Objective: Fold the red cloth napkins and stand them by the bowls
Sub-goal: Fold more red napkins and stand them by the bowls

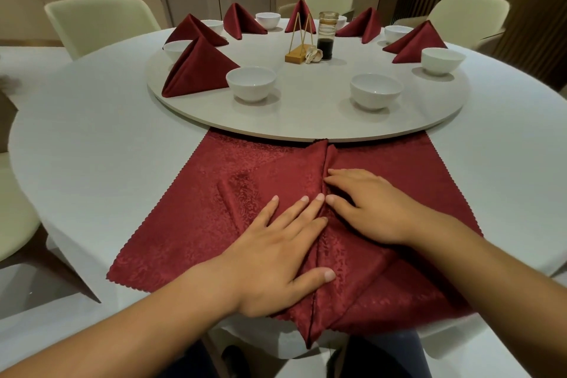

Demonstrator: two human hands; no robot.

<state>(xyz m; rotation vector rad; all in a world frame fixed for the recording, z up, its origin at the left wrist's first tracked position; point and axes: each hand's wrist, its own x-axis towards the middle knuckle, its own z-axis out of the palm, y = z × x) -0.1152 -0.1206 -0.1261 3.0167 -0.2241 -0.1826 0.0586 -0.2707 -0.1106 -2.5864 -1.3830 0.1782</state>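
Observation:
A red cloth napkin (214, 193) lies on the white table in front of me, its two sides folded in so the edges meet along a centre seam. My left hand (276, 252) presses flat on the left flap, fingers straight. My right hand (371, 205) presses flat on the right flap, fingertips at the seam. Several folded red napkins stand on the round turntable (306, 120), one (196, 70) beside the near left white bowl (251, 83). The near right bowl (375, 90) has no napkin beside it.
Beyond the bowls, at the turntable's centre, stand a wooden holder with gold rods (299, 54) and a glass jar of dark liquid (326, 35). More bowls ring the far side. Pale chairs (98, 21) surround the table. The napkin's near edge hangs over the table edge.

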